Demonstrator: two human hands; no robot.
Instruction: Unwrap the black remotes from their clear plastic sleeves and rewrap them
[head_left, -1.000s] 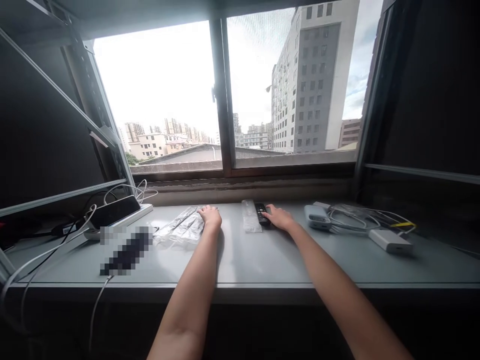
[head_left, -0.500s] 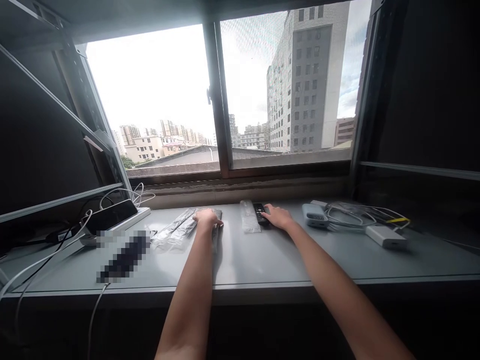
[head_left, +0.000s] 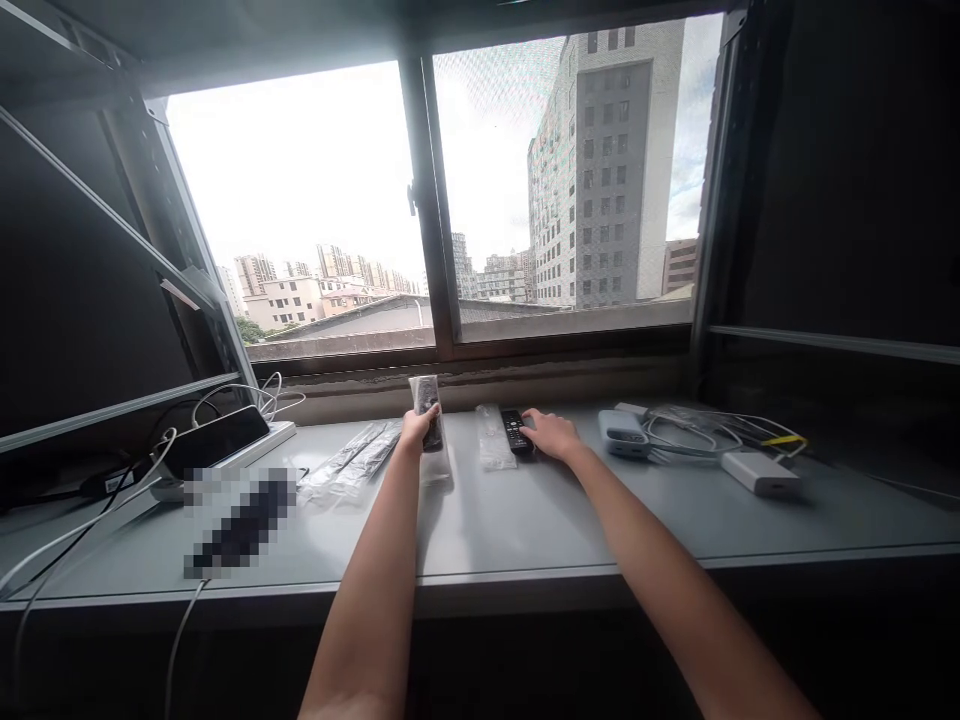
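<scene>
My left hand (head_left: 417, 426) is closed round a black remote in a clear plastic bag (head_left: 429, 420), held upright just above the grey desk (head_left: 525, 520). To its left lie more bagged remotes (head_left: 352, 458) flat on the desk. My right hand (head_left: 551, 434) rests on the desk with its fingers lying on a bare black remote (head_left: 514, 430). An empty clear bag (head_left: 491, 437) lies between the two hands.
A grey power bank (head_left: 622, 433), white cables (head_left: 697, 430) and a white charger box (head_left: 759, 472) sit at the right. A phone (head_left: 214, 440) on a white power strip and a blurred dark object (head_left: 238, 520) with cables lie at the left. A window stands behind.
My left hand has closed on one bagged remote from the pile and lifted it upright. My right hand has stayed on the black remote. The view has shifted slightly.
</scene>
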